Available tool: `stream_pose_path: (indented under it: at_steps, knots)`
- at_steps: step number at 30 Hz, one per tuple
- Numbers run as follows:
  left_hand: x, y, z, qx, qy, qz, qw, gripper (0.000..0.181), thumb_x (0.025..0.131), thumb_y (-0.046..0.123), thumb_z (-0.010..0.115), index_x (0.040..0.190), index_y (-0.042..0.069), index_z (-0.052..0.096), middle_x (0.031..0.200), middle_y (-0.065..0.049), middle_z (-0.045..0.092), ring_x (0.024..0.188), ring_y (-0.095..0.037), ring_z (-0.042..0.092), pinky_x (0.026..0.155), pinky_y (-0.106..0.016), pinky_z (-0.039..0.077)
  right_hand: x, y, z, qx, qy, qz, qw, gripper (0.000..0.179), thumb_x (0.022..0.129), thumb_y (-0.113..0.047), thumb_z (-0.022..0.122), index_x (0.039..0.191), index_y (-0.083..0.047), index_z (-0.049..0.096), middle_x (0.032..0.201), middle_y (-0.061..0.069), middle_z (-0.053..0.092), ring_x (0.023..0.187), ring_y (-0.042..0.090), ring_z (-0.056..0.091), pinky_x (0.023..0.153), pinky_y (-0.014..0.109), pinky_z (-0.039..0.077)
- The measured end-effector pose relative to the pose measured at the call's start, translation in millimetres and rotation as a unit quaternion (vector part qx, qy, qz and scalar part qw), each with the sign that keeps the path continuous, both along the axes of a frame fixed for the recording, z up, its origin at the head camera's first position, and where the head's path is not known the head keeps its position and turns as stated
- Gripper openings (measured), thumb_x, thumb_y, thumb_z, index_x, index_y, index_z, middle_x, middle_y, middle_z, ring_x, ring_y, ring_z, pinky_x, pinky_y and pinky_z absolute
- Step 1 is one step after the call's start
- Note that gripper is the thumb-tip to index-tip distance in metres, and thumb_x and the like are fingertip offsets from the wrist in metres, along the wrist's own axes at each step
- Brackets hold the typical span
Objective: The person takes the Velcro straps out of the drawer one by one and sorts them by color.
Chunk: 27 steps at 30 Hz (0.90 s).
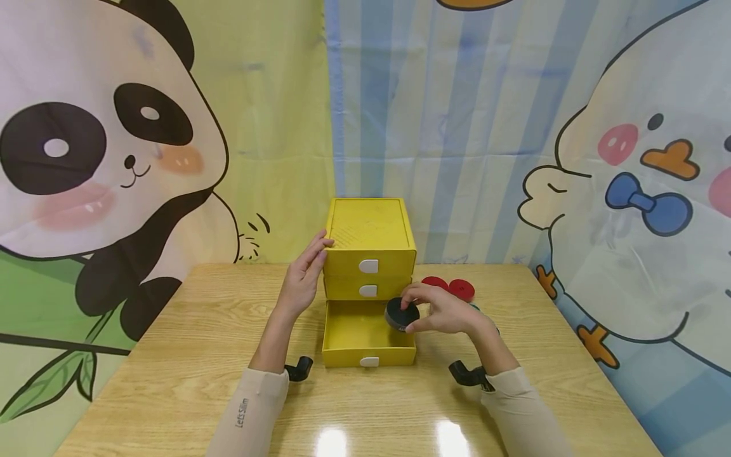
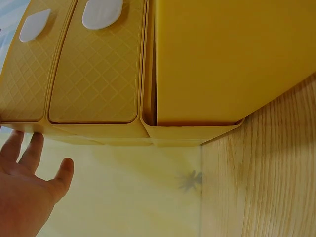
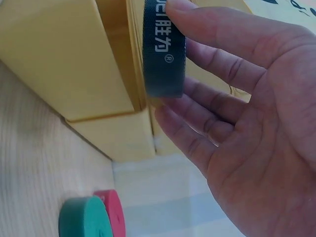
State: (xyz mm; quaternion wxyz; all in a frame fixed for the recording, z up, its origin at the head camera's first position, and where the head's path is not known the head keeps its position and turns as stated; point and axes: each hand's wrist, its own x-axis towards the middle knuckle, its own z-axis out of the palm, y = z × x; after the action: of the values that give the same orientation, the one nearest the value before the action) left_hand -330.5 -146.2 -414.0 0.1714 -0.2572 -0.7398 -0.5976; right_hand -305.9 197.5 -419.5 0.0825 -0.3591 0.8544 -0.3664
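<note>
A yellow three-drawer cabinet [image 1: 374, 222] stands on the table with its bottom drawer [image 1: 348, 358] pulled out. My left hand [image 1: 301, 279] rests against the cabinet's upper left side, fingers fairly straight; the left wrist view shows the fingertips at that edge. Between thumb and fingers, my right hand [image 1: 442, 311] pinches a black roll of tape [image 1: 400, 315] over the right part of the open drawer. White lettering runs along the roll's outer band [image 3: 163, 64] in the right wrist view. The upper two drawers are closed, each with a white tab.
Two red rolls [image 1: 461, 290] lie right of the cabinet, behind my right hand. A green roll [image 3: 81, 217] is beside them, mostly hidden in the head view. Printed curtains [image 1: 434, 139] hang behind the wooden table [image 1: 228, 336].
</note>
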Motion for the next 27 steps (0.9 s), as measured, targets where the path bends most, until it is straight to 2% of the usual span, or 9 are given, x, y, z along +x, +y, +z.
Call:
stream_pose_path:
  at_steps: [5, 10, 13, 16, 19, 23, 27]
  knots:
    - [0.0, 0.4, 0.4, 0.001, 0.002, -0.002, 1.0000, 0.035, 0.114, 0.030, 0.043, 0.141, 0.019, 0.061, 0.171, -0.001, 0.031, 0.158, -0.014, 0.028, 0.125, -0.042, 0.032, -0.5, 10, 1.3, 0.015, 0.013, -0.005, 0.9998, 0.035, 0.083, -0.029, 0.090, 0.108, -0.023, 0.067, 0.125, -0.008, 0.063, 0.117, 0.019, 0.058, 0.106, 0.057, 0.049]
    - [-0.4, -0.1, 0.2, 0.003, -0.002, -0.005, 1.0000, 0.035, 0.114, 0.028, 0.043, 0.142, 0.019, 0.061, 0.171, 0.002, 0.031, 0.158, -0.013, 0.027, 0.125, -0.040, 0.032, -1.5, 19, 3.2, 0.028, 0.023, 0.003, 0.9993, 0.034, 0.083, -0.030, 0.090, 0.107, -0.022, 0.068, 0.120, -0.005, 0.064, 0.113, 0.018, 0.060, 0.103, 0.050, 0.053]
    - [-0.5, 0.0, 0.1, 0.004, -0.005, -0.006, 1.0000, 0.035, 0.114, 0.025, 0.043, 0.143, 0.016, 0.061, 0.171, 0.001, 0.031, 0.159, -0.016, 0.027, 0.125, -0.040, 0.032, -1.2, 25, 5.2, 0.029, 0.015, -0.003, 0.9995, 0.034, 0.083, -0.030, 0.091, 0.107, -0.020, 0.069, 0.116, -0.003, 0.065, 0.108, 0.020, 0.060, 0.098, 0.049, 0.055]
    - [-0.7, 0.3, -0.3, 0.008, -0.006, -0.008, 0.9999, 0.035, 0.114, 0.021, 0.043, 0.143, 0.013, 0.060, 0.172, -0.002, 0.030, 0.159, -0.019, 0.027, 0.125, -0.041, 0.033, -0.3, 31, 7.7, 0.026, 0.006, -0.010, 0.9996, 0.034, 0.083, -0.028, 0.091, 0.107, -0.019, 0.069, 0.116, -0.002, 0.066, 0.106, 0.021, 0.060, 0.097, 0.049, 0.055]
    - [-0.7, 0.4, -0.4, 0.012, -0.005, -0.011, 0.9999, 0.035, 0.114, 0.020, 0.043, 0.144, 0.012, 0.059, 0.172, -0.002, 0.029, 0.159, -0.020, 0.027, 0.124, -0.038, 0.034, 0.6, 35, 10.7, 0.015, -0.003, -0.011, 0.9998, 0.033, 0.083, -0.024, 0.091, 0.107, -0.017, 0.069, 0.118, 0.000, 0.064, 0.108, 0.023, 0.059, 0.101, 0.054, 0.053]
    - [-1.2, 0.0, -1.1, 0.011, -0.005, -0.010, 0.9999, 0.035, 0.114, 0.023, 0.043, 0.143, 0.014, 0.060, 0.172, 0.000, 0.030, 0.159, -0.019, 0.027, 0.123, -0.030, 0.034, 0.9, 39, 12.9, 0.003, -0.008, -0.011, 0.9999, 0.033, 0.081, -0.020, 0.091, 0.105, -0.015, 0.070, 0.123, 0.002, 0.063, 0.112, 0.025, 0.058, 0.105, 0.061, 0.050]
    - [-1.5, -0.3, -1.8, 0.009, -0.003, -0.010, 0.9999, 0.036, 0.114, 0.027, 0.042, 0.143, 0.016, 0.060, 0.172, 0.001, 0.030, 0.159, -0.017, 0.027, 0.123, -0.028, 0.034, 0.3, 42, 11.9, 0.008, -0.004, -0.016, 0.9998, 0.032, 0.081, -0.021, 0.092, 0.104, -0.016, 0.070, 0.126, 0.004, 0.063, 0.115, 0.026, 0.058, 0.106, 0.060, 0.050]
